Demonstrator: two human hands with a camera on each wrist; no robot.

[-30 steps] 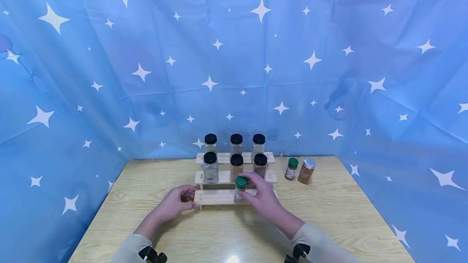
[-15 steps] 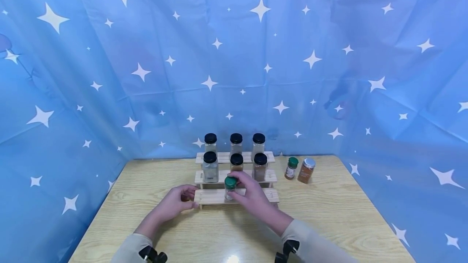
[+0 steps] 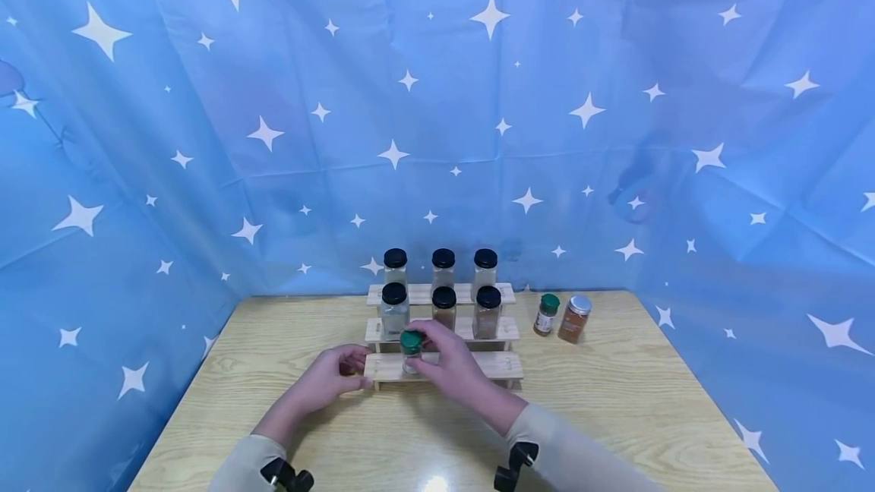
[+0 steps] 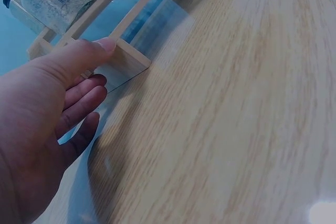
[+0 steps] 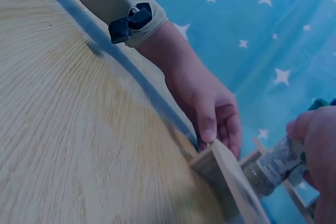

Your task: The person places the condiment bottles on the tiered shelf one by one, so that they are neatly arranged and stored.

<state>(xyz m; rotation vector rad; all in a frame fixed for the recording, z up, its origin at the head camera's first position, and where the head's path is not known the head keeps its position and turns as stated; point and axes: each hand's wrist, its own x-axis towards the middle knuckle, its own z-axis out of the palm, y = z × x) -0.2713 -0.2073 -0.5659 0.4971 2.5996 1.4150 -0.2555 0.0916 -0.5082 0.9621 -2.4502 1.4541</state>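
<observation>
My right hand [image 3: 454, 365] pinches a small green-capped spice jar [image 3: 411, 342] between thumb and fingers. The jar is upright at the left part of the lowest step of a three-step wooden spice rack [image 3: 481, 364]. In the right wrist view its pale label [image 5: 278, 162] faces the camera, and its base is at or just over the step; contact cannot be told. My left hand [image 3: 326, 382] grips the rack's left front end, the thumb [image 4: 105, 44] on the front corner and the fingers partly behind it.
Black-lidded jars fill the rack's middle step, such as a pale one [image 3: 394, 316], and its top step [image 3: 443, 268]. Right of the rack stand another green-capped jar [image 3: 546, 315] and a silver-lidded jar [image 3: 575, 319] on the wooden table [image 3: 615, 401]. A starry blue curtain [image 3: 437, 112] hangs behind.
The right hand has moved left along the lowest step with the green-capped jar, from the middle toward the left end. The left hand has stayed on the rack.
</observation>
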